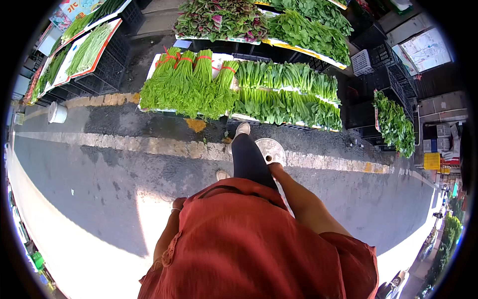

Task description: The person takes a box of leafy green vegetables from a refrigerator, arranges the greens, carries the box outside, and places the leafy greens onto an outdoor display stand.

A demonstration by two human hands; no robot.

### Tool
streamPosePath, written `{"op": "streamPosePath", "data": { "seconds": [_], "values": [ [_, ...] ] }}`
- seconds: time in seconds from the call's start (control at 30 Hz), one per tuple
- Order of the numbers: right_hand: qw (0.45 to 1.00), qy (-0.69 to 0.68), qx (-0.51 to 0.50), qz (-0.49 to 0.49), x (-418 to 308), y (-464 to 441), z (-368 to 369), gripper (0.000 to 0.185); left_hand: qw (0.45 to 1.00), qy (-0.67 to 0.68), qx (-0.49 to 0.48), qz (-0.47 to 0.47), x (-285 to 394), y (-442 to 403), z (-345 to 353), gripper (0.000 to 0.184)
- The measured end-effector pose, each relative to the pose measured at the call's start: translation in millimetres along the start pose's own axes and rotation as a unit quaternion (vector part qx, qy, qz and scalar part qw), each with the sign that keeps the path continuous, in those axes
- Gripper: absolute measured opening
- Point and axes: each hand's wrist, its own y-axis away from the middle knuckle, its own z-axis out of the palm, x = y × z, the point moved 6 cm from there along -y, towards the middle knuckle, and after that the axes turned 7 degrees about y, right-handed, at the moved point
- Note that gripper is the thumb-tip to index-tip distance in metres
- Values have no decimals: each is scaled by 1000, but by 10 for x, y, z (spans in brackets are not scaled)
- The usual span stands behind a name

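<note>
A round white stool (271,147) with a dark hole in its top is beside my right leg. My right hand (275,170) is closed at its near edge, close to the hole; the fingers are mostly hidden. My left hand (179,203) hangs beside my hip, partly covered by the red shirt (259,244), with a thin band at the wrist. Its fingers do not show. In front of my feet, leafy green bundles tied with red bands (186,82) lie on a white-covered stand, beside rows of dark leafy greens (289,94).
Red-and-green leaves (221,20) and more greens (308,37) fill stands behind. Dark crates (383,79) and a leafy pile (393,124) are at right. A white bucket (57,113) stands left, near crates bearing long greens (89,47). A pale line (124,141) crosses the pavement.
</note>
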Motion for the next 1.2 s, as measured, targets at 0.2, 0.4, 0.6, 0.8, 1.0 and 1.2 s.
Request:
{"op": "streamPosePath", "data": {
  "seconds": [0.2,0.4,0.6,0.8,1.0,1.2],
  "values": [
    [985,136,26,-107,92,-118,214,28,957,275,22,-91,367,-33,-688,23],
    [975,176,-127,-57,-157,237,-11,18,869,464,10,-170,821,-30,-1050,23],
    [967,-170,-178,56,-6,-88,256,19,790,580,-2,-197,968,-71,-1136,15],
    [964,147,-184,-123,-278,-606,320,17,724,590,-7,-357,981,-76,-1471,18],
    [932,273,-36,-237,-1016,-1169,-266,14,703,577,-6,-416,753,-482,-1958,23],
    [943,-63,3,-326,-1388,-2087,-566,16,721,609,58,-324,953,-1001,-2963,29]
  ]
}}
